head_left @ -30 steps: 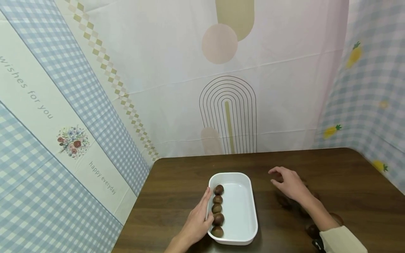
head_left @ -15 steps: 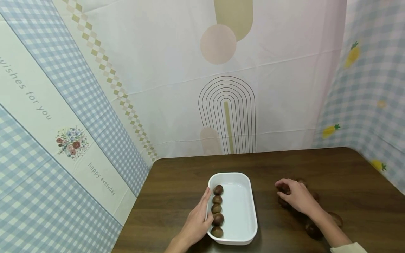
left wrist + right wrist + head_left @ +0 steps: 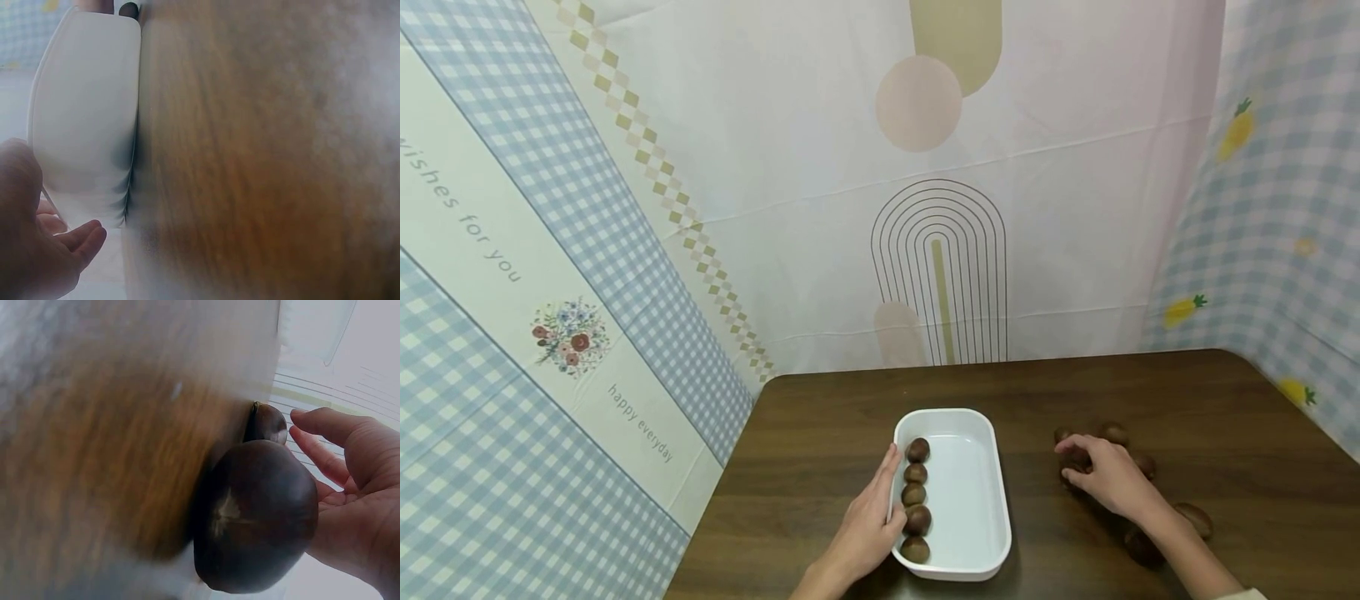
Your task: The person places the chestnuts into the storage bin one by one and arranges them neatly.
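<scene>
A white rectangular dish (image 3: pixel 962 500) stands on the table, with several brown chestnuts (image 3: pixel 917 521) lined up along its left inner wall. At that wall, my left hand (image 3: pixel 867 515) holds the rim, its thumb over the edge beside the chestnuts and its fingers along the outside. My right hand (image 3: pixel 1108 475) is low over a loose group of chestnuts, fingers bent above a dark chestnut (image 3: pixel 1075 460). From the right wrist, a small gap shows between the thumb tip and a chestnut (image 3: pixel 272 425); a larger chestnut (image 3: pixel 256 515) fills the foreground.
Around the right hand lie other loose chestnuts, including one at the back (image 3: pixel 1114 432) and one by the forearm (image 3: pixel 1193 521). A brown wooden table (image 3: pixel 820 433) carries everything. Patterned cloths (image 3: pixel 790 275) hang behind it and at both sides.
My right hand has come down and slightly toward me over the loose chestnuts, uncovering one beyond its fingertips. The left hand and the dish have stayed put.
</scene>
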A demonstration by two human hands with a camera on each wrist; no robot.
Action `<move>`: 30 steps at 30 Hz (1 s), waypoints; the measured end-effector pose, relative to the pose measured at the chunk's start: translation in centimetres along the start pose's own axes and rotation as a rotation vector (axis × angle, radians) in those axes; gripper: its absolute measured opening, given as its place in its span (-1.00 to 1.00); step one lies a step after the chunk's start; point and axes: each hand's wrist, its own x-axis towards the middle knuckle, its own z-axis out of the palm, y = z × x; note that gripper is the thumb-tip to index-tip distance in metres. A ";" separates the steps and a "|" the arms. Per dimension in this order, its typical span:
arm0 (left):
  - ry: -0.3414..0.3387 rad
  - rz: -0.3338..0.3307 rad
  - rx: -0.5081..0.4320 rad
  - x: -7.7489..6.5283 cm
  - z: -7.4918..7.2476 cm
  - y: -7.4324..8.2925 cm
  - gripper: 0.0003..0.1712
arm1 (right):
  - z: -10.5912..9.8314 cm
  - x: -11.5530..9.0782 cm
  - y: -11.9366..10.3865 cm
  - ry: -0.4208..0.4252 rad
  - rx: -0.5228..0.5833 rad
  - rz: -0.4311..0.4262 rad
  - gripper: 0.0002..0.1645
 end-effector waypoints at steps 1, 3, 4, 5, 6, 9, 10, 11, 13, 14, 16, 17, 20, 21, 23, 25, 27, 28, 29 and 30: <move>-0.001 0.000 0.000 0.0 0.0 0.0 -0.09 | 0.0 0.0 0.0 -0.002 0.001 0.003 -0.62; -0.001 0.000 0.000 0.0 0.0 0.0 -0.10 | 0.1 -0.1 0.1 -0.009 0.002 0.007 -0.62; 0.001 0.000 0.000 0.0 0.0 0.0 -0.10 | 0.1 -0.1 0.2 -0.013 0.002 0.009 -0.61; 0.003 0.003 0.000 0.0 0.0 0.1 -0.10 | 0.1 -0.1 0.2 -0.018 0.002 0.011 -0.62; 0.004 0.004 0.000 0.0 0.0 0.1 -0.11 | 0.1 -0.1 0.3 -0.022 0.002 0.014 -0.62; 0.006 0.010 0.003 0.0 -0.1 0.1 -0.13 | 0.1 -0.2 0.3 -0.038 0.003 0.026 -0.61; 0.006 0.012 0.004 0.0 -0.1 0.1 -0.13 | 0.1 -0.2 0.3 -0.043 0.004 0.030 -0.61; 0.006 0.015 0.006 0.0 -0.1 0.1 -0.14 | 0.1 -0.2 0.3 -0.048 0.005 0.033 -0.61; 0.007 0.017 0.007 0.0 -0.1 0.1 -0.14 | 0.0 -0.2 0.3 -0.052 0.005 0.037 -0.60; 0.006 0.017 0.007 0.0 0.0 0.1 -0.14 | 0.0 -0.2 0.3 -0.053 0.006 0.038 -0.59; 0.003 0.016 0.003 0.0 0.0 0.1 -0.15 | 0.1 -0.3 0.3 -0.051 0.002 0.036 -0.58; 0.001 0.016 0.001 0.0 0.0 0.1 -0.15 | 0.1 -0.3 0.3 -0.050 -0.001 0.035 -0.57; -0.005 0.016 -0.007 -0.1 0.0 0.1 -0.15 | 0.1 -0.3 0.4 -0.046 -0.013 0.033 -0.55; -0.004 0.017 -0.007 -0.1 0.0 0.1 -0.15 | 0.2 -0.3 0.4 -0.044 -0.017 0.031 -0.54; -0.002 0.017 -0.011 -0.1 0.0 0.1 -0.16 | 0.2 -0.3 0.4 -0.044 -0.019 0.032 -0.53; 0.002 0.018 -0.011 -0.1 0.0 0.1 -0.15 | 0.2 -0.3 0.5 -0.042 -0.018 0.032 -0.54; 0.005 0.019 -0.010 -0.1 0.0 0.0 -0.15 | 0.2 -0.3 0.5 -0.042 -0.016 0.032 -0.54; 0.005 0.019 -0.013 -0.1 0.0 0.0 -0.15 | 0.2 -0.3 0.5 -0.042 -0.015 0.031 -0.54; 0.005 0.019 -0.014 -0.1 0.0 0.0 -0.15 | 0.2 -0.4 0.6 -0.040 -0.016 0.029 -0.54; 0.004 0.020 -0.013 -0.1 0.0 0.0 -0.15 | 0.3 -0.4 0.6 -0.037 -0.018 0.025 -0.54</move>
